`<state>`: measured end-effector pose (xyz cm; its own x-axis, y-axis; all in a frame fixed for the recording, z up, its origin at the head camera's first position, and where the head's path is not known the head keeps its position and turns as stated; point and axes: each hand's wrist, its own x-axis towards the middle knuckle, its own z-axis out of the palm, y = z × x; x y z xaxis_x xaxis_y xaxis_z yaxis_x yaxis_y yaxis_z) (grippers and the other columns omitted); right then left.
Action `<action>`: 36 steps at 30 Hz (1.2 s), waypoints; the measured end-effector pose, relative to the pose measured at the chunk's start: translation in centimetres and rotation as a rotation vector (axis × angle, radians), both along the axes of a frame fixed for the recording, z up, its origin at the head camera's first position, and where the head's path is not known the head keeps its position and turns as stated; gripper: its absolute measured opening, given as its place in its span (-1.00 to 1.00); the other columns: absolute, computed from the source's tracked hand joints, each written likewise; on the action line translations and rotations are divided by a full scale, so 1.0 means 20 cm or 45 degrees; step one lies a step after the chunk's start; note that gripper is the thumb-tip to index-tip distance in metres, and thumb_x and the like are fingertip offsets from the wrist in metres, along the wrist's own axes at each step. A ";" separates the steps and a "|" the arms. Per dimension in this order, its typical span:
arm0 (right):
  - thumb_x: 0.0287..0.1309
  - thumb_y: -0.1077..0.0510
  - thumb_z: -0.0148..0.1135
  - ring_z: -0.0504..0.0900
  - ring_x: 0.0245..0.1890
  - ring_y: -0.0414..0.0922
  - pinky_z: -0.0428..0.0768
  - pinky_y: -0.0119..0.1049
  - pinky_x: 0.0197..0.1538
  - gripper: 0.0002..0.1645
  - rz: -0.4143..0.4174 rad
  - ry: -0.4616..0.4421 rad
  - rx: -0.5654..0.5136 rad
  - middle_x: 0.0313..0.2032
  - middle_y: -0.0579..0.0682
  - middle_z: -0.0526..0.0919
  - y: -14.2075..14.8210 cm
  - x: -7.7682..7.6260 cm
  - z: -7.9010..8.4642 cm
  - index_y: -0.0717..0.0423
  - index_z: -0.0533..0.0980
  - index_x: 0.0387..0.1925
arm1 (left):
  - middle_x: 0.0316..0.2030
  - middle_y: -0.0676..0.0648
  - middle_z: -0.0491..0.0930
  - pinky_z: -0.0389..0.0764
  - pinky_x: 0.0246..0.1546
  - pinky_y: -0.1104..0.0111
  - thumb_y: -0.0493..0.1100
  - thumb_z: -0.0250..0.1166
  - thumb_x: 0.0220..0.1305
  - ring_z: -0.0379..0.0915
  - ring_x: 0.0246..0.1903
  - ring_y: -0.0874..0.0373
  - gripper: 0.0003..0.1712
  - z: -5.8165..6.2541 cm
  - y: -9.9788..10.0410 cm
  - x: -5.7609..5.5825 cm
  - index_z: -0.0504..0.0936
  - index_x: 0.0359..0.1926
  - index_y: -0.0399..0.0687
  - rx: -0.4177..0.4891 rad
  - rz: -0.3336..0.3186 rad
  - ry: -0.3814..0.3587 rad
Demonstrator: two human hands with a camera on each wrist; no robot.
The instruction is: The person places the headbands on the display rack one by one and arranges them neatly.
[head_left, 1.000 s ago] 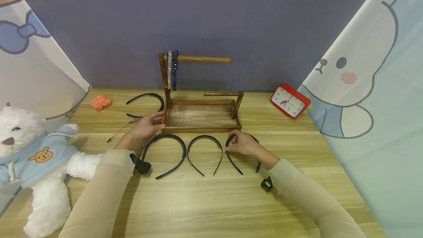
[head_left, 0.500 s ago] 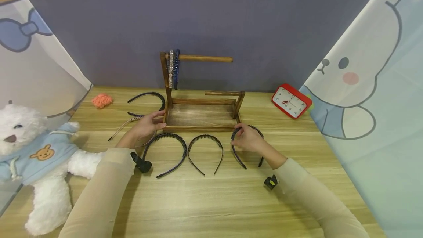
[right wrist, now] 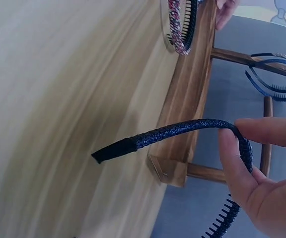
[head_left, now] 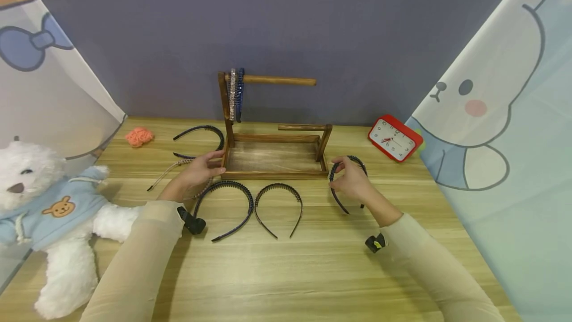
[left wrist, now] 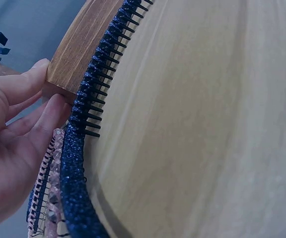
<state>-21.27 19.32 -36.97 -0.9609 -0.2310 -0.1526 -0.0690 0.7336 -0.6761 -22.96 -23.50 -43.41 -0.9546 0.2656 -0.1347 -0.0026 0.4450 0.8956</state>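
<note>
My right hand [head_left: 355,183] pinches a dark blue glitter headband [right wrist: 182,128] with comb teeth between thumb and fingers, lifted over the table right of the wooden rack [head_left: 277,175]. My left hand [head_left: 196,175] grips the rack's front left corner, thumb and fingers on either side of the wood. By that hand lie a blue toothed headband [left wrist: 73,148] and a pink beaded headband [left wrist: 53,198], partly hidden by it. A silver headband [head_left: 232,96] and a blue sequined headband [head_left: 240,94] hang at the left end of the rack's upper bar.
A thin multicoloured headband [head_left: 278,186] lies in front of the rack, and a dark headband [head_left: 220,138] lies to its left. Around stand a red alarm clock [head_left: 395,138], orange yarn [head_left: 139,136] and a white plush bear [head_left: 67,242].
My right hand has raised the dark blue headband off the table and carried it to the right and away from me. My left hand stays at the rack's corner.
</note>
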 end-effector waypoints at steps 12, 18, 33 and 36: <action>0.14 0.42 0.29 0.63 -0.21 0.08 0.58 -0.24 -0.37 -0.20 -0.039 0.171 -0.183 0.07 0.29 0.35 0.03 0.00 0.08 0.30 0.14 0.35 | 0.40 -0.39 0.09 0.29 0.21 -0.09 -0.26 0.19 0.42 0.13 0.31 -0.33 -0.24 0.00 0.00 0.01 0.03 0.49 -0.31 -0.003 -0.014 0.040; 0.16 0.46 0.22 0.58 -0.22 0.09 0.53 -0.30 -0.41 -0.22 -0.050 0.275 -0.215 0.08 0.30 0.31 0.05 -0.04 0.14 0.31 0.12 0.36 | 0.41 -0.40 0.05 0.31 0.19 -0.12 -0.28 0.19 0.41 0.12 0.30 -0.36 -0.22 0.01 0.01 0.02 0.00 0.49 -0.35 0.008 -0.028 0.038; 0.12 0.51 0.18 0.55 -0.21 0.05 0.42 -0.34 -0.48 -0.26 -0.032 0.554 -0.281 0.13 0.26 0.34 0.06 -0.19 0.31 0.22 0.21 0.33 | 0.42 -0.37 0.06 0.30 0.20 -0.10 -0.27 0.19 0.42 0.12 0.31 -0.33 -0.23 0.01 0.00 0.02 0.02 0.49 -0.32 0.014 -0.026 0.037; 0.12 0.52 0.15 0.53 -0.20 0.04 0.42 -0.33 -0.46 -0.26 -0.031 0.565 -0.289 0.14 0.24 0.32 0.04 -0.23 0.35 0.20 0.21 0.33 | 0.42 -0.37 0.06 0.31 0.20 -0.10 -0.27 0.19 0.42 0.13 0.31 -0.33 -0.23 0.00 0.00 0.01 0.02 0.49 -0.32 0.017 -0.026 0.035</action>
<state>-25.88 20.18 -30.01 -0.9274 -0.1876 0.3236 -0.3706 0.5766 -0.7282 -22.68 -23.53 -43.40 -0.9523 0.2864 -0.1051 0.0308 0.4330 0.9009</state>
